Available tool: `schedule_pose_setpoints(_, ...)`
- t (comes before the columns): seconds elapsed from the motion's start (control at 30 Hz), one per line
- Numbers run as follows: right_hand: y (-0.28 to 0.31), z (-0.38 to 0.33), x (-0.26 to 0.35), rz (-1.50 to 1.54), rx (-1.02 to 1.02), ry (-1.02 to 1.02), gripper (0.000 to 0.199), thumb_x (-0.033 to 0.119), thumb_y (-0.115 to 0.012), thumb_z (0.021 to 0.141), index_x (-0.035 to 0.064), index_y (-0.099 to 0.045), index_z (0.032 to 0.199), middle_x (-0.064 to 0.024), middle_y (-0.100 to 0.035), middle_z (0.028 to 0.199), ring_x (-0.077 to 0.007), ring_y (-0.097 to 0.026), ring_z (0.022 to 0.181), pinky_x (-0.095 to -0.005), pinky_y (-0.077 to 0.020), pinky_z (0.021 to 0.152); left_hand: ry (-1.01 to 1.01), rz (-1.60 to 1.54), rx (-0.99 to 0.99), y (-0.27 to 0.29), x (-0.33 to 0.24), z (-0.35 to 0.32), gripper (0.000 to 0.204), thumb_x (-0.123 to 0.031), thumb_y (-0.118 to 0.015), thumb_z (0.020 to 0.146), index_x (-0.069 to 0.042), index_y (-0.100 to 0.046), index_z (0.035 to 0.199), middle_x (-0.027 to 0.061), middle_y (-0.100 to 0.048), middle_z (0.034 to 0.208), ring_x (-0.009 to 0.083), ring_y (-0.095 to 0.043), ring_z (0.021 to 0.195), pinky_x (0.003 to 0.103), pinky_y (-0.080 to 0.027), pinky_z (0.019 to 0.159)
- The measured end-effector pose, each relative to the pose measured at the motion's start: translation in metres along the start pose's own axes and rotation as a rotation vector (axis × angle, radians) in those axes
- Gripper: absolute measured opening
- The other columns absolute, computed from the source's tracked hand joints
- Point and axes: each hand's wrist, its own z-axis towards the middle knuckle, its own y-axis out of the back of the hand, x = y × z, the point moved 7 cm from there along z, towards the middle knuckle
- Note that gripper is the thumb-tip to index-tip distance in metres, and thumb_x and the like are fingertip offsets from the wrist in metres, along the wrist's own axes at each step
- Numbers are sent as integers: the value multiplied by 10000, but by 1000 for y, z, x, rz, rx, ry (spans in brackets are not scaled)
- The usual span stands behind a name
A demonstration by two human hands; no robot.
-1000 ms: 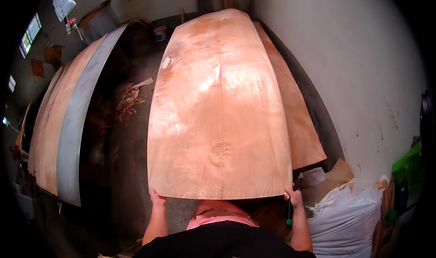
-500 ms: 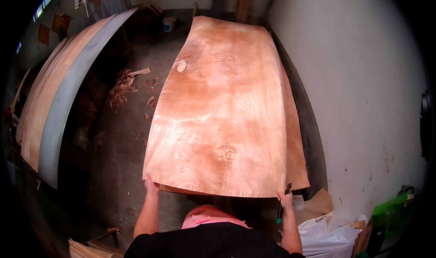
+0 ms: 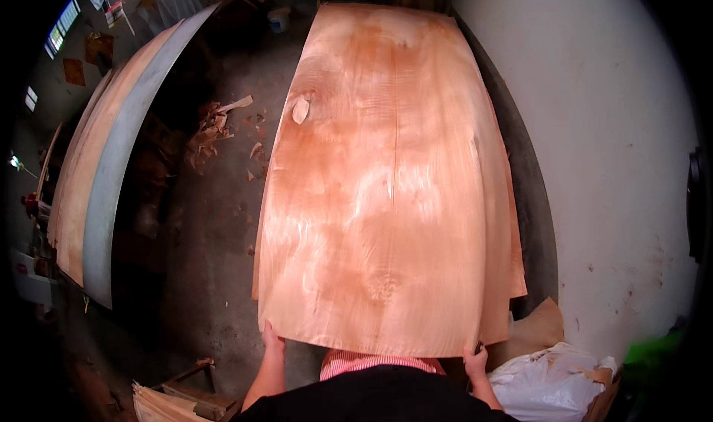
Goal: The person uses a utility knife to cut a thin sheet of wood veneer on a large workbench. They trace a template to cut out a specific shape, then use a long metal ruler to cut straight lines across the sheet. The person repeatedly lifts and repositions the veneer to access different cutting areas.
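A large, thin wood veneer sheet (image 3: 334,199) spreads out in front of me, reddish-tan with wavy grain, a long dark crack line and a pale oval patch (image 3: 301,111) at its far left. My left hand (image 3: 274,337) is closed on its near left corner. At the near right corner, my right hand (image 3: 475,360) grips the edge. A small dark end of a slim tool (image 3: 479,346) shows at that hand; the rest is hidden. Beneath the top sheet, edges of other veneer sheets (image 3: 518,266) stick out at the right.
A bench with stacked boards and a grey panel (image 3: 122,177) stands at the left. Wood scraps (image 3: 212,132) litter the floor, and a white bucket (image 3: 278,20) stands far back. A pale wall (image 3: 616,162) runs along the right, with a white plastic bag (image 3: 549,381) near its foot.
The sheet's near edge has come closer to my body, both hands moving with it. More of the lower sheets shows at the right. The slim tool, earlier showing a green end, is now mostly hidden.
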Motion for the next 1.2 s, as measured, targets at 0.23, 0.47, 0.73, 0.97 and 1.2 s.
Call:
schedule_pose_setpoints(0.23,-33,73,-74,15,39,-4,124,78,-555,717,-1,-519,806,-11,-499,570,-75,-464,448,-231,-364,402,-87,3,-88,-19,48,47,412,-256,-426,873,26,-381,1170,134,-488,1124,263,-508,986,389,-439,822)
schedule_pose_setpoints(0.47,-39,121,-95,-187,-5,39,176,89,-568,705,-23,-531,837,-107,-594,721,-153,-563,674,-288,-441,622,-97,69,-104,-16,102,84,399,-231,-456,863,35,-390,1153,142,-494,1086,263,-516,958,392,-450,798)
schedule_pose_setpoints(0.73,-3,47,-148,-642,-57,99,264,203,-595,687,17,-495,844,-205,-555,670,-390,-549,675,-440,-428,585,-21,92,-413,102,155,30,384,-230,-455,865,23,-401,1149,127,-495,1096,267,-515,960,400,-448,800)
schedule_pose_setpoints(0.97,-39,104,-195,-598,-47,-9,299,161,-586,720,-34,-493,928,-209,-574,746,-347,-571,715,-374,-443,613,-107,61,-382,75,164,84,348,-222,-449,871,20,-419,1119,132,-505,1071,256,-519,940,391,-451,789)
schedule_pose_setpoints(1.2,-112,164,-126,-423,-99,136,272,165,-613,702,-15,-529,888,-173,-590,748,-291,-588,707,-349,-451,639,-165,25,-135,-23,141,142,309,-177,-474,857,-9,-432,1113,115,-524,1040,244,-527,919,393,-460,761)
